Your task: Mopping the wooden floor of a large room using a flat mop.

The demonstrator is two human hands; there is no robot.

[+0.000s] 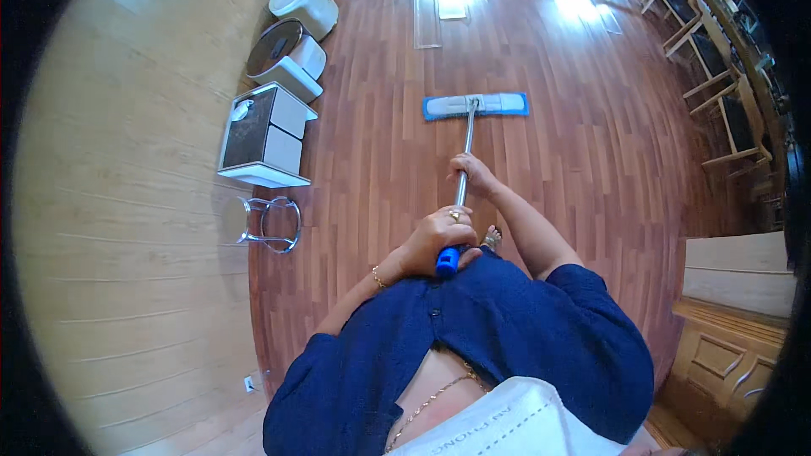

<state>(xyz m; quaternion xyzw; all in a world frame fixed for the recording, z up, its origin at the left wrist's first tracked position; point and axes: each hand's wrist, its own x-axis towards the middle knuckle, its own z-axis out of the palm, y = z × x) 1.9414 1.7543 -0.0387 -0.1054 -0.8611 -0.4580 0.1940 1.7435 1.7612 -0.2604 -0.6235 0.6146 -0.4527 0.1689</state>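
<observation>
A flat mop with a wide blue-and-white head (498, 104) lies on the wooden floor ahead of me. Its silver pole (469, 137) runs back toward my body and ends in a blue grip (448, 262). Close to my waist, my left hand (438, 232) is wrapped round the top of the pole, just above the blue end. Farther down, my right hand (475, 173) grips the pole's middle part, with that arm stretched forward. The mop head sits flat on the floor.
Along the left wall stand a round metal-legged stool (274, 224), a small cabinet (266, 135), a white bin-like appliance with a dark lid (283, 55) and another white bin (304, 4). Wooden chairs (731, 118) line the right side by a long table. A wooden cabinet (726, 355) stands near right.
</observation>
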